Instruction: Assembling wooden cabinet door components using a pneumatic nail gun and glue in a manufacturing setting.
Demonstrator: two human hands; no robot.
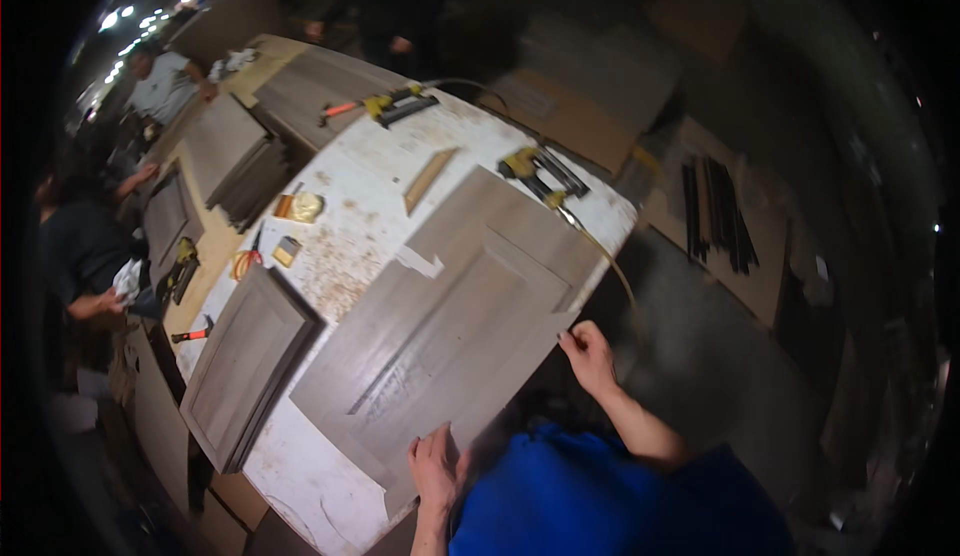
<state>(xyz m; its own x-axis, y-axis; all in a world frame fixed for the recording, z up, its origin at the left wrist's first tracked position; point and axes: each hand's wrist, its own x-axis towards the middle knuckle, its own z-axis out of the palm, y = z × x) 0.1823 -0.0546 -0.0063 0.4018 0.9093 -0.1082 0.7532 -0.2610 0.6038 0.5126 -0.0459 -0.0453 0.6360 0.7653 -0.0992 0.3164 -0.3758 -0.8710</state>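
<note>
A wide grey-brown cabinet panel (470, 326) with a recessed frame pattern lies on the white worktable (350, 211) in front of me. My left hand (437, 468) is at its near edge, fingers over the top and thumb at the side, closed on the edge. At the panel's near right corner, my right hand (592, 358) is closed, with thumb and fingers pinching the edge. A torn pale scrap (420, 262) lies on the panel's far left edge. Past the panel's far end rests a yellow-and-black nail gun (545, 173) with a hose attached.
A stack of grey cabinet doors (250, 366) stands left of the panel. Farther off are a second nail gun (395, 106), a wood strip (430, 180) and an orange-handled hammer (192, 333). People work along the left and far sides. Dark strips (718, 214) lie on cardboard at right.
</note>
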